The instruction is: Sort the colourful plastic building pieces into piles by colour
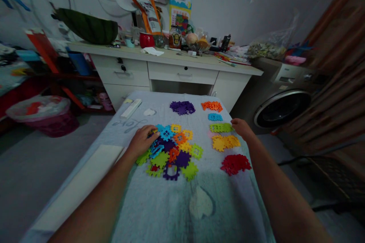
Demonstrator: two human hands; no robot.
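A mixed heap of flat plastic interlocking tiles [161,158] with notched edges lies mid-table, in blue, purple, orange, yellow, green and red. My left hand [143,140] is at its left edge, thumb and fingers curled around a small tile, partly yellow, that they mostly hide. On the right side, my right hand [242,127] has closed fingertips at the right end of a row of green tiles [221,127]. Sorted by colour near it are orange tiles [211,106], blue tiles [215,117], yellow tiles [225,142] and red tiles [235,164]. Purple tiles [182,107] form another group farther back.
A pale cloth [159,209] covers the table. Along its left side lie a white strip-shaped object [131,109] and a long white board [85,182]. Behind stands a white desk [182,72] crowded with jars and packets. A washing machine [281,95] is at right, a pink bin [47,117] at left.
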